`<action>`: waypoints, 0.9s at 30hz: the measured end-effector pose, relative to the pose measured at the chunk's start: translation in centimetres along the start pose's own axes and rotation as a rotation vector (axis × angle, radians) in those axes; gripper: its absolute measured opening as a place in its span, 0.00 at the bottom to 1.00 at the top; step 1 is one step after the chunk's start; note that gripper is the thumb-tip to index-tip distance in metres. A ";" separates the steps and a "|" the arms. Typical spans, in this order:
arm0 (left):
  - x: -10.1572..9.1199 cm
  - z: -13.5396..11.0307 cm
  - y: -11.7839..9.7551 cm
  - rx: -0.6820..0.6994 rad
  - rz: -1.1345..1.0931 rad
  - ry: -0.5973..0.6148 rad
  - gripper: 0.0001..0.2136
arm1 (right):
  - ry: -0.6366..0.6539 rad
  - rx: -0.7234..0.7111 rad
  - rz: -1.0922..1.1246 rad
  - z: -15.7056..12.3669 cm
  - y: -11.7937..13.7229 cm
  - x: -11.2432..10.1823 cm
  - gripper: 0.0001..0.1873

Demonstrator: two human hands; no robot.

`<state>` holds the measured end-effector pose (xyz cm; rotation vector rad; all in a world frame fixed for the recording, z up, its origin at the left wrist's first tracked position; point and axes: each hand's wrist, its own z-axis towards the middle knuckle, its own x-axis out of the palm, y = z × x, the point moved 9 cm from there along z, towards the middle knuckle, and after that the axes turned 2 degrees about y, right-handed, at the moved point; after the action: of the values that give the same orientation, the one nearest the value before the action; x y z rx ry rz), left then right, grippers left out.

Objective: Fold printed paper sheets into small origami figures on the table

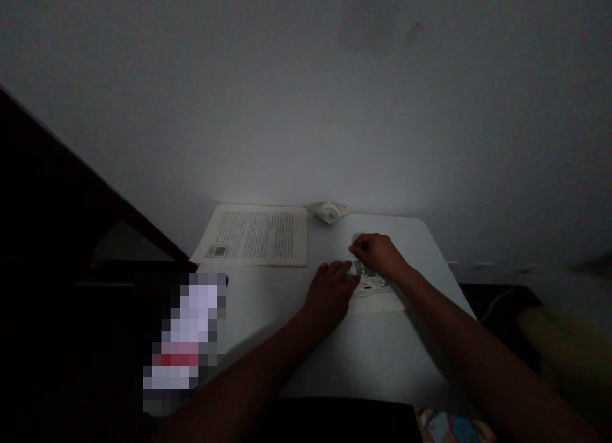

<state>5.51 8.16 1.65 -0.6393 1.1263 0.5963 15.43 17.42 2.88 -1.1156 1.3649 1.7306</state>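
Note:
A small printed paper (377, 293) lies on the white table (382, 354), partly folded at its far end. My left hand (329, 293) rests flat on the paper's left edge with its fingers stretched toward the fold. My right hand (380, 252) is curled over the paper's far end, its fingers pinching the folded part. The light is dim and the fingertips are hard to make out.
A printed sheet (255, 234) lies at the table's far left. A small folded white paper shape (329, 211) sits against the wall. A dark piece of furniture (62, 252) stands at the left, with a blurred-out patch (189, 341) beside it. A colourful object (452, 427) shows at the bottom right.

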 end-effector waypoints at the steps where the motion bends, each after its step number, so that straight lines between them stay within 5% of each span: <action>1: 0.0 0.0 0.0 -0.001 -0.002 -0.004 0.15 | -0.002 0.003 0.008 0.2 -0.1 -0.1 0.08; 27: -0.3 -0.1 0.4 -0.044 -0.039 -0.009 0.16 | 0.026 -0.113 0.113 -0.9 0.3 -0.1 0.11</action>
<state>5.10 8.33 1.90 -0.6945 1.0928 0.5907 15.39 16.49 3.04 -1.1455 1.3841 1.9007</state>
